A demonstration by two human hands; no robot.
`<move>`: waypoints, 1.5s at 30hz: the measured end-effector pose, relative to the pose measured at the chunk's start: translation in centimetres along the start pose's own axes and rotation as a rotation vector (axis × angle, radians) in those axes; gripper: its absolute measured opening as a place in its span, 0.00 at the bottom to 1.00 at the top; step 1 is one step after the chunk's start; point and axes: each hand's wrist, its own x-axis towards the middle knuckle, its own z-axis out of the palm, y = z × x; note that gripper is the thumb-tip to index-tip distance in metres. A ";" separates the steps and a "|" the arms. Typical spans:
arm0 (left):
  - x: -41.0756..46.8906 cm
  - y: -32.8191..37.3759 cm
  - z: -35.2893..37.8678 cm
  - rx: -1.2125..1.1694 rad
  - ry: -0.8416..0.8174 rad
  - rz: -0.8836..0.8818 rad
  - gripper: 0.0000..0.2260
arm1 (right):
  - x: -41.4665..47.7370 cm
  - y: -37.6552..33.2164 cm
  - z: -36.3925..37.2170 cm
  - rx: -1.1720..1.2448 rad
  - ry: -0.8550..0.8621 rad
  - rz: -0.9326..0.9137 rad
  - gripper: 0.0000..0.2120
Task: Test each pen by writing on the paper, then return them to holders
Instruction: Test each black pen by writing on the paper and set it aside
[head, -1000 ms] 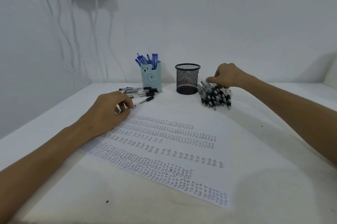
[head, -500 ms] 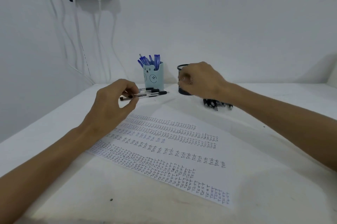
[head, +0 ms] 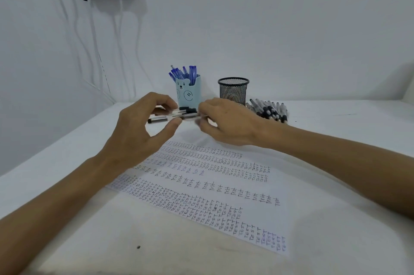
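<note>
We find both hands above the desk (head: 336,118), in front of the 2 holders. The left hand (head: 139,131) pinches the left end of a small bundle of clear pens (head: 187,113) between thumb and curled fingers. The right hand (head: 228,123) grips the bundle's right end; its fingertips are blurred. The bundle lies roughly level, just in front of the blue bear holder (head: 189,95), which contains blue pens (head: 182,73). The black mesh holder (head: 233,92) stands to its right. A pile of black-grip pens (head: 270,111) lies on the desk just beside the mesh holder. The paper (head: 201,187), covered in rows of "Test", lies below both hands. We cannot tell whether the capped pen (head: 157,120) under the left hand is held or lying on the desk.
</note>
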 end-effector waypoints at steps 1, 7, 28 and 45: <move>0.0 0.0 0.1 0.003 -0.008 0.006 0.12 | -0.2 -0.2 -0.4 0.006 0.002 0.041 0.23; -0.6 -0.3 0.1 -0.013 -0.221 0.039 0.12 | -0.8 -0.6 -1.9 0.180 0.049 0.208 0.33; -1.1 2.2 1.1 -0.088 -0.831 0.034 0.19 | -7.6 1.1 -2.3 0.961 0.044 0.699 0.18; -1.5 2.6 1.2 -0.114 -0.774 -0.081 0.26 | -8.2 0.4 -3.1 0.927 -0.035 0.603 0.09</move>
